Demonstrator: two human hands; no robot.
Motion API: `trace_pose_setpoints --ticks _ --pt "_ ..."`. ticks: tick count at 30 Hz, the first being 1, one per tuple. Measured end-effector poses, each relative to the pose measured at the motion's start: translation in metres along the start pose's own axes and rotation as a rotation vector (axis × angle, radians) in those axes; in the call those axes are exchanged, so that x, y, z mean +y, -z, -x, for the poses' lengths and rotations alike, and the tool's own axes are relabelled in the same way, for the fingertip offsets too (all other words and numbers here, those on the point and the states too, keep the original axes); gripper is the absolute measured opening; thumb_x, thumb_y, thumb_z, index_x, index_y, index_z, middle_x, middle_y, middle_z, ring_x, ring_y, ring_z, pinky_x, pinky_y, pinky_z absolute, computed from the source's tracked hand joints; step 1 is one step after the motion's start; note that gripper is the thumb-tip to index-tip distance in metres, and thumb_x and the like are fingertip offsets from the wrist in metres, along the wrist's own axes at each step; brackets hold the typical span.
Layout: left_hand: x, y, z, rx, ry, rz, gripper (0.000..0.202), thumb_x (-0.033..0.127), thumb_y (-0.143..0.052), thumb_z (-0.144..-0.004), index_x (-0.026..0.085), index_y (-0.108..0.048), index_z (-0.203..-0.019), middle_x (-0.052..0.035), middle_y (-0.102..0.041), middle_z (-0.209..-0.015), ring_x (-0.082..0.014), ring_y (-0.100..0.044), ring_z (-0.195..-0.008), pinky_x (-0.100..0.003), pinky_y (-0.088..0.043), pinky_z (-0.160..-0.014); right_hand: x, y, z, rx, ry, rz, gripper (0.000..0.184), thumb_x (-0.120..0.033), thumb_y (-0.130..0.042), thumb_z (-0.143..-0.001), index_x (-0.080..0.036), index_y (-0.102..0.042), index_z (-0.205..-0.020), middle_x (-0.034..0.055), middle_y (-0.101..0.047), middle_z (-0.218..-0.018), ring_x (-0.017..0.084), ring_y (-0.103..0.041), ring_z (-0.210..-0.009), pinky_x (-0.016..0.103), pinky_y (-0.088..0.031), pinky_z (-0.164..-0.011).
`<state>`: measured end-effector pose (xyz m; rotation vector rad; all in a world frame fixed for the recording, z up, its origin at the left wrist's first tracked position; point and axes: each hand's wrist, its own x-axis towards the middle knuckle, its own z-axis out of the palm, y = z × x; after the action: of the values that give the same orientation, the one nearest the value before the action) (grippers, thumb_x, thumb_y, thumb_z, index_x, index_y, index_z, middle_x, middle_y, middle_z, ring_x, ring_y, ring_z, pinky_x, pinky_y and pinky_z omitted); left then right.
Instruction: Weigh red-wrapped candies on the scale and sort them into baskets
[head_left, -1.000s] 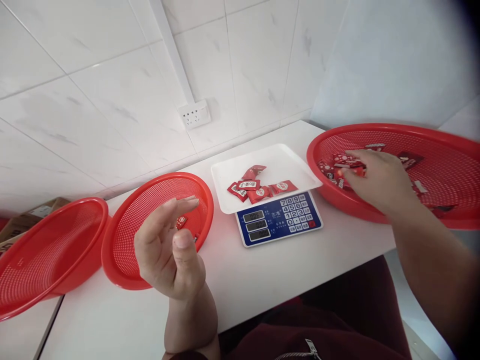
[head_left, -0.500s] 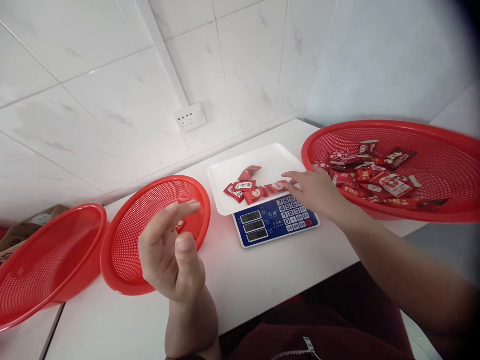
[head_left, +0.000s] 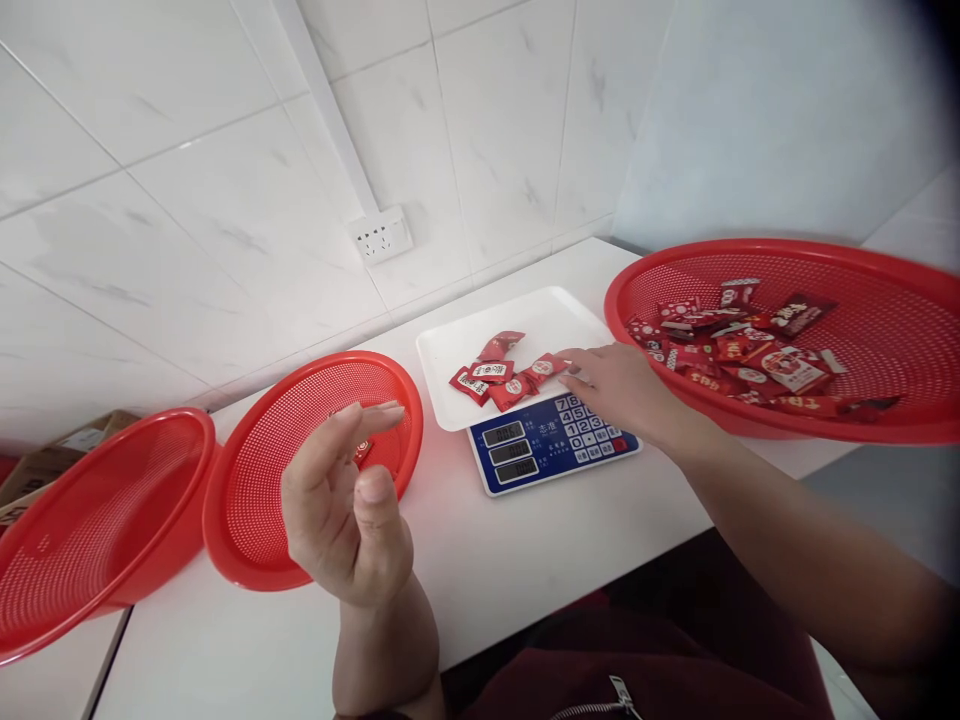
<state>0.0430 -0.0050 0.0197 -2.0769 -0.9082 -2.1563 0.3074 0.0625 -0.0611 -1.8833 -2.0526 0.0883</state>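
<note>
Many packets (head_left: 795, 368) in rightmost basket (head_left: 892, 325)

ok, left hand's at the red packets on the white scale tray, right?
Wrong hand: the head view shows the right hand, not the left hand, at the red packets on the white scale tray.

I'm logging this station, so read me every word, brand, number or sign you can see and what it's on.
"志准": blue scale panel
"7 8", "4 5 6", "1 2 3", "0": number keys
Too blurred to read surely: scale displays
Too small or blurred: function keys, printing on the red packets, printing on the cardboard box
</note>
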Motion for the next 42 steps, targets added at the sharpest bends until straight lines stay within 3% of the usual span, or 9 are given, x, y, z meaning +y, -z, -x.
trace_pose_setpoints --ticks 4,6,10,13,16,19,23,31,42 --pt "0.002 0.000 0.000 -0.003 -0.014 -0.008 0.028 0.029 -0.054 -0.091 0.022 -0.060 -0.117 -0.0012 -0.068 -0.087 -0.0188 -0.069 -0.077 -0.043 -0.058 -0.070 -0.003 -0.005 -0.006 -0.060 0.038 -0.077 0.044 -0.036 -0.035 -0.094 -0.027 -0.049 -0.134 0.0068 -0.061 -0.130 0.028 -0.050 -0.124 0.059 -0.021 -0.110" --pt "0.003 0.000 0.000 -0.001 -0.020 -0.008 0.028 0.028 -0.054 -0.091 0.022 -0.060 -0.117 -0.0012 -0.068 -0.087 -0.0187 -0.069 -0.077 -0.042 -0.058 -0.069 -0.006 -0.004 -0.007 -0.073 0.055 -0.121 0.046 -0.040 -0.032 -0.095 -0.028 -0.045 -0.137 0.0050 -0.053 -0.139 0.028 -0.043 -0.132 0.061 -0.019 -0.110" --pt "0.004 0.001 -0.002 0.011 -0.022 -0.007 0.028 0.029 -0.053 -0.091 0.021 -0.060 -0.117 -0.0014 -0.068 -0.088 -0.0189 -0.069 -0.077 -0.042 -0.057 -0.068 -0.001 0.007 -0.001 -0.013 0.062 -0.144 0.049 -0.043 -0.032 -0.094 -0.023 -0.046 -0.137 0.0090 -0.050 -0.142 0.029 -0.041 -0.133 0.059 -0.023 -0.109" --pt "0.003 0.001 -0.003 0.028 -0.032 0.005 0.027 0.030 -0.054 -0.091 0.021 -0.061 -0.116 -0.0015 -0.068 -0.087 -0.0183 -0.069 -0.075 -0.041 -0.057 -0.067 0.017 0.019 0.009 0.093 -0.006 -0.088 0.049 -0.043 -0.037 -0.091 -0.021 -0.051 -0.133 0.0109 -0.054 -0.137 0.029 -0.045 -0.129 0.056 -0.026 -0.109" --pt "0.002 0.000 -0.003 0.036 -0.040 0.020 0.027 0.030 -0.054 -0.091 0.020 -0.062 -0.115 -0.0012 -0.068 -0.085 -0.0182 -0.068 -0.073 -0.040 -0.057 -0.065 0.036 0.032 0.021 0.152 -0.093 0.005 0.052 -0.039 -0.039 -0.089 -0.012 -0.053 -0.131 0.0158 -0.055 -0.136 0.031 -0.045 -0.129 0.051 -0.029 -0.108" --pt "0.002 -0.001 -0.002 0.026 -0.042 0.018 0.027 0.029 -0.054 -0.091 0.020 -0.061 -0.115 -0.0012 -0.068 -0.086 -0.0183 -0.069 -0.073 -0.040 -0.057 -0.065 0.046 0.042 0.031 0.079 -0.238 0.035 0.056 -0.040 -0.038 -0.090 -0.009 -0.050 -0.135 0.0171 -0.052 -0.138 0.032 -0.048 -0.126 0.046 -0.037 -0.104" --pt "0.003 -0.003 0.000 0.002 -0.013 0.006 0.027 0.027 -0.053 -0.091 0.020 -0.061 -0.116 -0.0012 -0.068 -0.088 -0.0185 -0.069 -0.076 -0.043 -0.057 -0.071 0.049 0.043 0.037 -0.108 -0.406 0.019 0.060 -0.050 -0.032 -0.093 -0.017 -0.044 -0.141 0.0142 -0.055 -0.136 0.035 -0.053 -0.120 0.046 -0.043 -0.094" --pt "0.006 -0.005 0.002 -0.015 0.002 -0.064 0.026 0.031 -0.051 -0.092 0.020 -0.059 -0.114 -0.0011 -0.068 -0.086 -0.0182 -0.069 -0.076 -0.048 -0.056 -0.081 0.054 0.034 0.034 -0.144 -0.379 0.054 0.062 -0.053 -0.034 -0.092 -0.020 -0.040 -0.144 0.0135 -0.058 -0.133 0.035 -0.056 -0.116 0.044 -0.044 -0.090" --pt "0.004 -0.003 0.002 -0.004 0.006 -0.001 0.027 0.028 -0.054 -0.091 0.020 -0.061 -0.116 -0.0016 -0.070 -0.086 -0.0188 -0.069 -0.076 -0.047 -0.055 -0.078 0.058 0.032 0.037 -0.135 -0.371 0.081 0.061 -0.054 -0.033 -0.092 -0.022 -0.041 -0.144 0.0119 -0.059 -0.132 0.033 -0.057 -0.115 0.044 -0.047 -0.089"
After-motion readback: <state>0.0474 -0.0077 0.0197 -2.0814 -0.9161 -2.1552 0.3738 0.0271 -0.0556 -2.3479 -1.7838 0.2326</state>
